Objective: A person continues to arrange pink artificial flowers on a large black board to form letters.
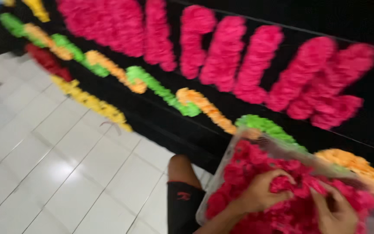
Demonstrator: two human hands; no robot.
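Head view, blurred w/ motion, so fine detail is soft. Nearest: both hands are sunk in a clear plastic bag (239,143) full of pink paper flowers (247,169) resting by the person's knee. Left hand (262,190) is curled, fingers closed around a clump of the flowers; right hand (336,212) sits just beside it at the frame's lower edge, fingers bent in among the flowers, but I can't tell if it really grips any. So the flowers lie under and around both hands, touching them, bag rim just beyond the knuckles. Risk, as I judge it: a closed fist could crush or tear the soft petals, or pull up several at once & spill some onto the white tiled floor (57,164); the bag looks limp, so it may tip toward the knee. Farther out, the black board (161,117) carries a wavy border of green, orange, yellow & red flowers (152,82), then big pink flower letters (221,52) at the far side; a leaning arm could knock the near border loose.
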